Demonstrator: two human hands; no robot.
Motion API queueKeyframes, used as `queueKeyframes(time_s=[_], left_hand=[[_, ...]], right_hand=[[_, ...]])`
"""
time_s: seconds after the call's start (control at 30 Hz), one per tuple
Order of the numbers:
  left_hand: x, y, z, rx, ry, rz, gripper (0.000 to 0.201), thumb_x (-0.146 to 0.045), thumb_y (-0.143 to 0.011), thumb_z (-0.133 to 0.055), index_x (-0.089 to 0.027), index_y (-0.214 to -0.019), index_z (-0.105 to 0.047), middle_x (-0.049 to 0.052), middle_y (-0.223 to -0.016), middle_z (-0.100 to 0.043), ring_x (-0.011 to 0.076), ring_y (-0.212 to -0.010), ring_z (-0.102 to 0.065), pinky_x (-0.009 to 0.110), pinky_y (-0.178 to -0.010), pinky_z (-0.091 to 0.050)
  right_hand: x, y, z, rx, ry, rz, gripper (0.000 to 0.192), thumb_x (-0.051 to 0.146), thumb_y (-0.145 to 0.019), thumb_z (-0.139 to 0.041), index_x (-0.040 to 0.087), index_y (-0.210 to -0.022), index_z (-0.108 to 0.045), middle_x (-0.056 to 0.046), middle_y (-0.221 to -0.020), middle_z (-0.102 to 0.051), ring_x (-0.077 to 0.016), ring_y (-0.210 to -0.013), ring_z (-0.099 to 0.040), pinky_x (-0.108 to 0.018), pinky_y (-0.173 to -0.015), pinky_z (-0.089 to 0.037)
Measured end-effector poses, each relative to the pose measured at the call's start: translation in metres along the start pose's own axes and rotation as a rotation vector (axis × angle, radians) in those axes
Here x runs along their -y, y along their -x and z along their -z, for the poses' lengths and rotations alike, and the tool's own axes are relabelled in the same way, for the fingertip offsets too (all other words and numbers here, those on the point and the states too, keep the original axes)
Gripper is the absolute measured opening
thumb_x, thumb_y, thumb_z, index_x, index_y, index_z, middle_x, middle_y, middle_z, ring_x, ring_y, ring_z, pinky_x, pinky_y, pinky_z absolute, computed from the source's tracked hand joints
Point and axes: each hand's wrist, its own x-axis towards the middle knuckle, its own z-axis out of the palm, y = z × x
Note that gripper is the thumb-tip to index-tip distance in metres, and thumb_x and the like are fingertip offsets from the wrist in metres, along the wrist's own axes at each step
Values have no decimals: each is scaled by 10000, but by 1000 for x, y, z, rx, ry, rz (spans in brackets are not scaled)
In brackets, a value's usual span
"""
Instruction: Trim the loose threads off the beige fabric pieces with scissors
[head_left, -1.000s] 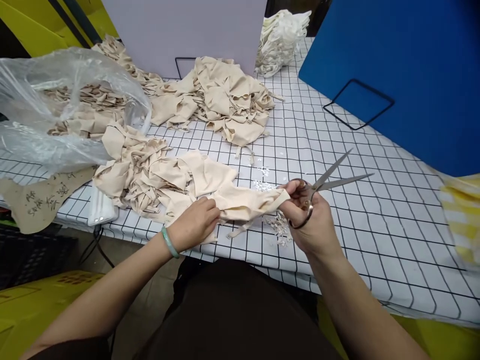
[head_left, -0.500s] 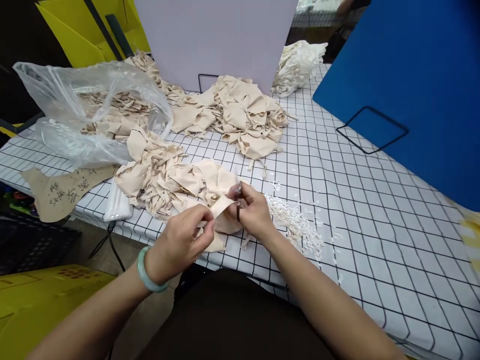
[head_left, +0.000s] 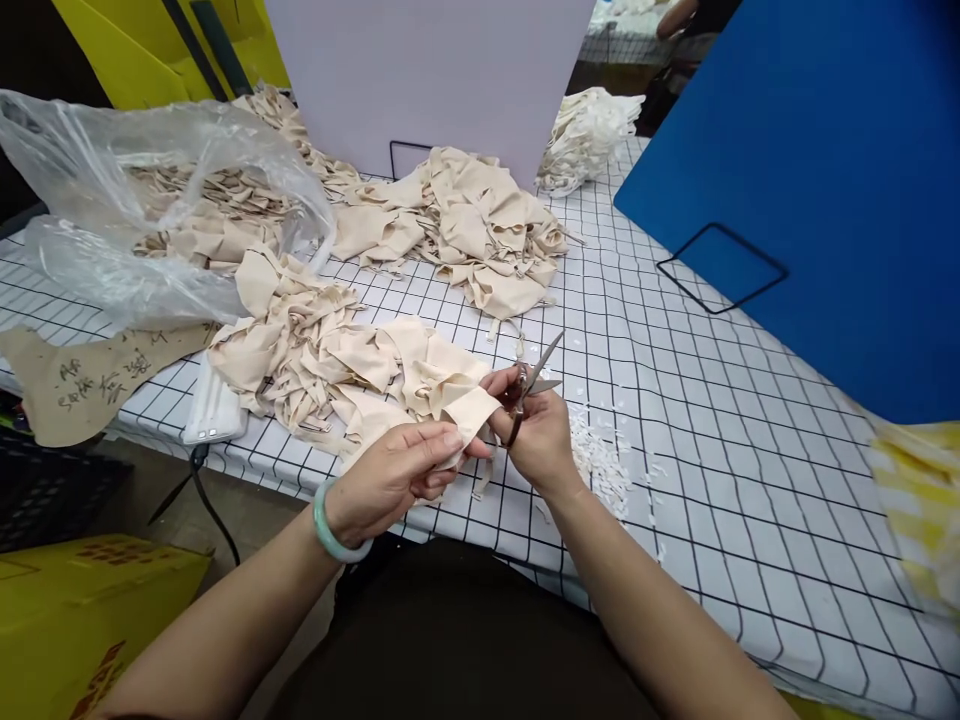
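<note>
**Scissors back up at the strip end**

Grid-check table, lilac board behind, blue panel on the right. We hold a beige fabric strip just off the near edge of the nearest fabric pile. Left hand pinches it, fingers closed on the cloth. Right hand grips the scissors, blades slightly parted, tips pointing away from the pile. Half a second ago the blades were tucked out of sight in the fist; now they're out, so we read this as lining up a trim. White snippings lie right of the pile. Plastic bag of pieces sits left of it, second heap beyond it. Nothing blocks the hands.
</note>
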Motion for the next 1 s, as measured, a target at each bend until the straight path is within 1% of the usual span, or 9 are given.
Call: queueKeyframes(time_s=[0.13, 0.2, 0.3, 0.37, 0.43, 0.53, 0.67, 0.77, 1.0], left_hand=[[-3, 3, 2, 4, -245, -24, 313, -449, -910, -651, -157, -930, -763, -8, -700, -450, 76, -571, -311, 213, -506, -284], [-7, 4, -1, 8, -420, -112, 295, -425, -935, -624, -166, -922, -763, 17, -750, -520, 100, -617, -416, 236, -555, -377], [-12, 4, -8, -125, -695, -477, 213, -322, -944, -621, -169, -909, -765, 66, -895, -572, 182, -864, -558, 318, -790, -490], [-10, 3, -12, -214, -731, -665, 175, -263, -943, -619, -169, -898, -759, 91, -1022, -569, 221, -1049, -553, 355, -948, -474], [-4, -1, -13, -221, -584, -657, 214, -266, -969, -573, -166, -873, -736, 102, -1102, -567, 224, -1079, -560, 344, -936, -496], [10, -8, -12, -220, -358, -548, 290, -308, -997, -518, -161, -821, -694, 107, -1120, -569, 219, -1029, -583, 294, -773, -527], [17, -11, -13, -265, -458, -575, 268, -307, -983, -543, -175, -811, -701, 107, -1115, -548, 255, -1192, -500, 294, -831, -508], [15, -12, -16, -211, -537, -618, 260, -273, -987, -530, -176, -812, -695, 100, -1034, -546, 243, -1188, -476, 317, -931, -465], [17, -16, -20, -67, -532, -655, 242, -221, -989, -510, -183, -791, -644, 87, -901, -556, 236, -1155, -440, 329, -964, -422]], right_hand=[[4, 6, 4, -13, 17, -45, 148, 151, -697, -661, 223, -807, -595, 12, -822, -625, -153, -771, -605, -279, -694, -507], [7, 7, 3, -4, 16, -88, 161, 161, -682, -673, 220, -819, -614, 16, -813, -625, -145, -728, -595, -271, -665, -503], [8, 14, -5, 19, -16, -213, 205, 231, -643, -746, 212, -796, -612, 25, -744, -608, -131, -640, -558, -255, -586, -482], [6, 24, -14, 53, -63, -306, 270, 313, -629, -799, 211, -759, -586, 36, -680, -578, -123, -592, -532, -247, -545, -466], [4, 36, -22, 108, -112, -379, 320, 394, -657, -810, 213, -755, -564, 43, -652, -556, -118, -571, -523, -244, -535, -463], [4, 48, -18, 204, -121, -399, 317, 458, -742, -768, 218, -819, -575, 29, -711, -582, -129, -618, -556, -263, -590, -488], [16, 48, 15, 254, 254, -227, 346, 523, -775, -741, 218, -889, -622, -32, -838, -626, -201, -776, -595, -348, -711, -505], [26, 46, 38, 269, 590, -71, 399, 605, -766, -729, 215, -788, -653, -53, -792, -619, -229, -793, -571, -383, -735, -479], [32, 51, 44, 323, 719, 85, 486, 642, -783, -712, 193, -623, -619, -11, -593, -570, -159, -617, -522, -336, -694, -420]])
